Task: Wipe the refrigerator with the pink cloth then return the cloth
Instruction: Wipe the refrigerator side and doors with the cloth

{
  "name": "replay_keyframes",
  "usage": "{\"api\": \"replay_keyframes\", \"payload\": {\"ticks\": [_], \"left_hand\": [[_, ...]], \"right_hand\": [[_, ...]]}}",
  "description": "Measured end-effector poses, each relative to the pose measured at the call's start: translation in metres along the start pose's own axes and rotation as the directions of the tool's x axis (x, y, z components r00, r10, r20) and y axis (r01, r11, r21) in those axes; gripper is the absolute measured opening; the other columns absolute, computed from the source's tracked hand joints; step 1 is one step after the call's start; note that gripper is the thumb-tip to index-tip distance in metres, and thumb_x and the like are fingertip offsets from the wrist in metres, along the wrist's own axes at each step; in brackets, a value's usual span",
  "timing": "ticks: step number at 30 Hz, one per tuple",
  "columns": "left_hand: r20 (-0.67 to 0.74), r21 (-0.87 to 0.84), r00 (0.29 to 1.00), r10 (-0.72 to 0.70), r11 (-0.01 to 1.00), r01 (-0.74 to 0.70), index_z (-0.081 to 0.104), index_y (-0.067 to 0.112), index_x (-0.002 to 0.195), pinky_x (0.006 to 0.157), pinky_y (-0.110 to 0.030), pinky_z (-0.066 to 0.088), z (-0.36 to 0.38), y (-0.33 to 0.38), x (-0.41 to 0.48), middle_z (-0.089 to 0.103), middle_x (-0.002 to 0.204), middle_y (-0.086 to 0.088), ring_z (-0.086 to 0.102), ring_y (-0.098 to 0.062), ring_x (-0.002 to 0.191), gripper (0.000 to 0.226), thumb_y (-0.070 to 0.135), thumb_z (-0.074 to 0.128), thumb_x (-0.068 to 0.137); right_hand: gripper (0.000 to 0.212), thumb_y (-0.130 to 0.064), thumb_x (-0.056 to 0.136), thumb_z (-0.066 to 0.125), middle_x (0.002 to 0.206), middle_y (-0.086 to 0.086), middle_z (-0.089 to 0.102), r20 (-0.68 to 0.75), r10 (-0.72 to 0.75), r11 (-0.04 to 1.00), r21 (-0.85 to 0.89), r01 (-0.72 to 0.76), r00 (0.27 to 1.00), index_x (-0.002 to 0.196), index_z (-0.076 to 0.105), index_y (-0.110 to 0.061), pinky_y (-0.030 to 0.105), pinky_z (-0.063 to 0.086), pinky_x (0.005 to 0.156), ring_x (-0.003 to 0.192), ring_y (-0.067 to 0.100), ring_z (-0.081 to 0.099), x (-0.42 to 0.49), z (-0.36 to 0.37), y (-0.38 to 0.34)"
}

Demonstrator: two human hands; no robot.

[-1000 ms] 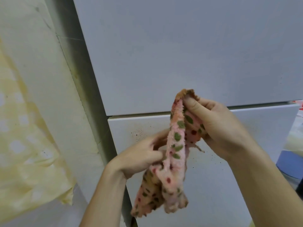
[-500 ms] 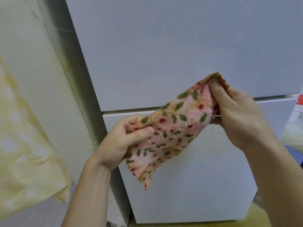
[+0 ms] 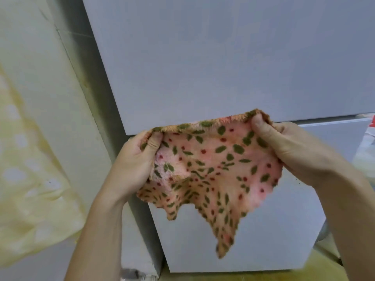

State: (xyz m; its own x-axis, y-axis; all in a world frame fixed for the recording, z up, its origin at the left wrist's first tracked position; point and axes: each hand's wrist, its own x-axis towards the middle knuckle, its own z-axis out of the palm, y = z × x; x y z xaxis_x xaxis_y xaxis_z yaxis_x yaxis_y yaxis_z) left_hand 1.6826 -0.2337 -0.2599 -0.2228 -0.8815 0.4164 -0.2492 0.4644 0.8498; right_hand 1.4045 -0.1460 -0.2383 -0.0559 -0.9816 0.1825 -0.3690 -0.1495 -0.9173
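Pink cloth (image 3: 215, 171), a fuzzy terry piece printed with green leaves and small red dots, is stretched out in the air in front of the refrigerator (image 3: 203, 67). Its long axis runs roughly side to side along the taut top hem, which rises slightly toward the right. Below that hem the fabric sags, and its ragged lower edge tapers to one corner pointing straight down. The left hand (image 3: 134, 161) pinches the upper left corner, thumb pressed over the front of the fabric and fingers hidden behind it. The right hand (image 3: 288, 151) pinches the upper right corner the same way, thumb on the front. The cloth hangs across the seam between the refrigerator's upper door and its lower door (image 3: 233, 240), both smooth, flat, pale grey panels; whether it touches them cannot be told. Left of the refrigerator stands a pale wall (image 3: 60, 98), and a yellowish spotted fabric (image 3: 26, 189) droops at the left edge.
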Motion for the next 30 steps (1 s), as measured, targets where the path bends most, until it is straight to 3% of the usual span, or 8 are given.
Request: {"api": "replay_keyframes", "payload": {"ticks": [3,7,11,16,19,22,24,30], "left_hand": [[-0.023,0.058,0.999,-0.043,0.997,0.044,0.072,0.005,0.085,0.072,-0.027,0.054,0.004,0.002,-0.001,0.077,0.083,-0.01,0.074,-0.009,0.074,0.067,0.067,0.046,0.094],[0.048,-0.193,0.974,-0.222,0.955,0.227,0.071,-0.007,0.104,0.098,-0.047,0.059,-0.005,-0.005,0.001,0.074,0.11,-0.029,0.075,-0.033,0.104,0.082,0.07,0.08,0.076],[0.258,-0.455,0.958,-0.123,0.86,0.232,0.071,0.003,0.123,0.092,-0.035,0.061,-0.013,-0.009,-0.002,0.073,0.127,-0.017,0.07,-0.032,0.12,0.035,0.014,0.074,0.09],[0.142,-0.575,0.987,0.078,0.818,0.018,0.065,0.019,0.133,0.099,-0.04,0.058,-0.015,-0.017,-0.003,0.071,0.131,-0.011,0.065,-0.031,0.128,0.066,0.014,0.09,0.072],[0.054,-0.61,0.991,0.12,0.79,-0.062,0.062,0.025,0.141,0.097,-0.045,0.059,-0.015,-0.018,-0.003,0.073,0.124,-0.006,0.068,-0.029,0.122,0.073,0.023,0.093,0.074],[-0.012,-0.578,0.993,0.12,0.809,-0.105,0.077,0.037,0.119,0.088,-0.044,0.064,-0.01,-0.015,-0.004,0.078,0.09,0.004,0.076,-0.017,0.093,0.047,0.003,0.066,0.087],[-0.015,-0.584,0.999,0.033,0.811,-0.035,0.077,0.031,0.111,0.077,-0.037,0.065,-0.007,-0.013,-0.004,0.079,0.093,0.001,0.076,-0.016,0.092,0.046,-0.005,0.054,0.093],[-0.061,-0.371,0.998,-0.004,0.929,-0.019,0.084,0.026,0.08,0.066,-0.024,0.06,-0.013,-0.012,0.0,0.079,0.086,0.0,0.073,-0.014,0.079,0.024,0.006,0.071,0.074]], "right_hand": [[0.081,-0.069,0.064,0.088,0.119,0.017,0.076,0.155,-0.037,0.987,0.162,0.011,0.987,0.118,0.075,-0.01,0.052,0.057,0.102,0.111,0.033,0.074,0.001,-0.002,0.0],[0.063,-0.008,0.07,0.094,0.115,0.024,0.074,0.208,-0.083,0.983,0.178,0.046,0.975,0.126,0.066,-0.01,0.056,0.06,0.095,0.108,0.042,0.073,0.0,-0.013,0.004],[0.032,-0.004,0.079,0.086,0.079,-0.011,0.073,-0.057,-0.294,0.955,-0.043,0.292,0.954,0.085,0.066,-0.028,0.037,0.058,0.077,0.079,0.009,0.071,0.001,-0.013,0.007],[0.024,-0.007,0.079,0.077,0.09,-0.01,0.077,-0.111,-0.682,0.716,0.099,0.691,0.723,0.075,0.08,-0.031,0.026,0.056,0.073,0.085,0.015,0.071,0.0,-0.007,0.009],[0.014,-0.024,0.078,0.083,0.104,-0.008,0.078,-0.098,-0.726,0.654,0.207,0.728,0.68,0.082,0.084,-0.038,0.03,0.058,0.081,0.099,0.02,0.073,-0.003,-0.011,0.007],[0.052,0.002,0.076,0.077,0.114,-0.011,0.078,-0.245,-0.695,0.678,0.086,0.73,0.676,0.103,0.081,-0.041,0.026,0.057,0.09,0.111,0.015,0.073,0.0,-0.007,0.011],[0.047,-0.001,0.082,0.082,0.11,-0.016,0.079,-0.286,-0.655,0.719,0.05,0.693,0.7,0.116,0.076,-0.033,0.021,0.058,0.088,0.105,0.008,0.075,0.0,-0.005,0.012],[0.059,0.012,0.083,0.059,0.054,-0.021,0.059,-0.175,-0.561,0.827,-0.106,0.552,0.809,0.067,0.074,-0.042,0.015,0.04,0.042,0.045,0.001,0.051,-0.002,-0.018,0.017]]}}
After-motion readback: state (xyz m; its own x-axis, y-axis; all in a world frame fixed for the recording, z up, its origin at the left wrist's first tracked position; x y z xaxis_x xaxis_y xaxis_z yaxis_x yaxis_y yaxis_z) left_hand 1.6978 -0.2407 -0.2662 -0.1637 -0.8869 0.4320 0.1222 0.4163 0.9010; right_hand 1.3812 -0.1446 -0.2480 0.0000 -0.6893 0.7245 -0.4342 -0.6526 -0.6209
